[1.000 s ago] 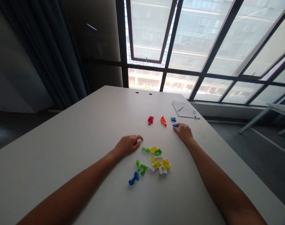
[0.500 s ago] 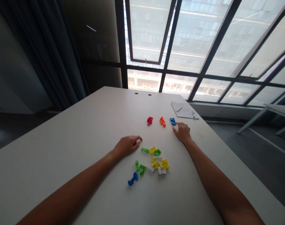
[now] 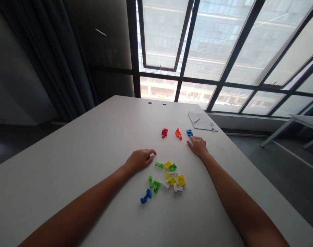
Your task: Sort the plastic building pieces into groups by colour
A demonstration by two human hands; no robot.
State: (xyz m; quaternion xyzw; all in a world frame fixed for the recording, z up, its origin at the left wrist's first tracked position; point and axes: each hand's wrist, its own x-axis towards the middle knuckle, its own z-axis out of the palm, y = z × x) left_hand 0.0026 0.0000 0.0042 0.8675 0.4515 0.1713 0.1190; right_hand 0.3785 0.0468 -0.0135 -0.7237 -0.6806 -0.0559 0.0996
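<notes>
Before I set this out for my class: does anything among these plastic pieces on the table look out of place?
The dark blue piece looks out of place: it lies by itself at the near side of the heap of yellow, white and green pieces, and it is the only blue piece in that group.

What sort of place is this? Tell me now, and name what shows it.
Most likely an office or meeting room: a long white table with two small holes in its top, a wall of black-framed windows facing another building, and sheets of paper with a pen.
</notes>
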